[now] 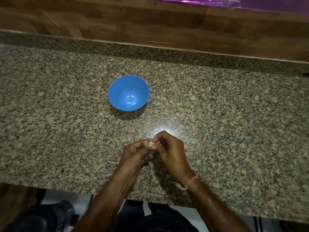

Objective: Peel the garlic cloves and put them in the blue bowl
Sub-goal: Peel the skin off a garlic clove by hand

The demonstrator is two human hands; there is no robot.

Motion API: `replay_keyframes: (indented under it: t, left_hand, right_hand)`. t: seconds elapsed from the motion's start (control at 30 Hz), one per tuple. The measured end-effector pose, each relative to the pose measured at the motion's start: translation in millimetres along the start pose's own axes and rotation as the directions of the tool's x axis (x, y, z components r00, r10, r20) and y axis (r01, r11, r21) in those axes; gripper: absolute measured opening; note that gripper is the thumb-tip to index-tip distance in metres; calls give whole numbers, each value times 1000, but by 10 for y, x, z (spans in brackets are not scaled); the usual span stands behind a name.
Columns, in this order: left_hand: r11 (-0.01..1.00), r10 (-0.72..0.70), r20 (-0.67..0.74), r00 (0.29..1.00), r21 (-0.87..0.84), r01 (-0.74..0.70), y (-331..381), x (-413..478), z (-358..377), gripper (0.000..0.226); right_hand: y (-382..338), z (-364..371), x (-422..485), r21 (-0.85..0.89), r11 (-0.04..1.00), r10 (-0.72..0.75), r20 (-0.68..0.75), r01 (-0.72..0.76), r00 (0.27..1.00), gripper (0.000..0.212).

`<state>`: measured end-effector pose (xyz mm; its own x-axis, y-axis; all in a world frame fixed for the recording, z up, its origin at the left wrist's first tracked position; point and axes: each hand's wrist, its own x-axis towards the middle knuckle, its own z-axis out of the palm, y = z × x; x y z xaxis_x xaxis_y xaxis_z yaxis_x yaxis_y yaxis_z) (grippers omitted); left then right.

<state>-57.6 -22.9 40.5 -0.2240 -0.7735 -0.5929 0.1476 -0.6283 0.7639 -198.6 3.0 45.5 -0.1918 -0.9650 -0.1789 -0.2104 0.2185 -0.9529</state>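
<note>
Left hand (pixel 136 152) and right hand (pixel 168 148) meet above the near part of the counter (pixel 217 114), fingers of both curled, pinching one clove (pixel 151 144) between them (skin state unclear). Bowl (pixel 115 91) stands farther back, well apart from the hands; three peeled cloves (pixel 130 98) lie inside it

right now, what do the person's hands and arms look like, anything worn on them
The left hand and right hand are bare: no gloves, and no rings that I can see. No sleeves reach into view on either arm. A thin pale thread band is tied round the right wrist, with a loose end at one side. Nothing shows on the left wrist.
</note>
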Motion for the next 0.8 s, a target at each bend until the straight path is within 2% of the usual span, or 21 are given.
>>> replay_keyframes:
  t: [0.13,0.4,0.5,0.57,0.6,0.67,0.73,0.8]
  left_hand:
    - [1000,-9,-44,999,3,9,-50,24,-7,22]
    - [995,-34,-119,992,-95,23,-92,125,51,24]
    - [999,-14,-189,982,-49,5,-140,199,24,21]
    - [986,121,-241,963,137,-90,-159,254,-41,15]
    - [939,240,-246,939,302,-161,-165,294,-85,11]
    - [763,452,-191,871,589,-266,-152,380,-162,8]
    - [591,547,-99,831,749,-300,-138,482,-225,13]
    - [473,569,-24,822,827,-304,-156,565,-283,22]
  right_hand:
    - [15,54,-4,-18,1000,8,-16,-9,1000,11]
    - [135,228,10,-72,995,-75,-189,62,979,19]
    - [174,225,39,32,999,-20,-199,27,980,14]
    - [255,174,45,70,997,29,-186,-16,982,11]
    - [310,141,40,61,998,42,-168,-32,985,10]
    - [440,79,8,35,997,73,-119,-69,990,10]
    - [545,50,-37,7,994,107,-91,-107,990,11]
    - [607,55,-70,-30,991,131,-79,-133,988,11]
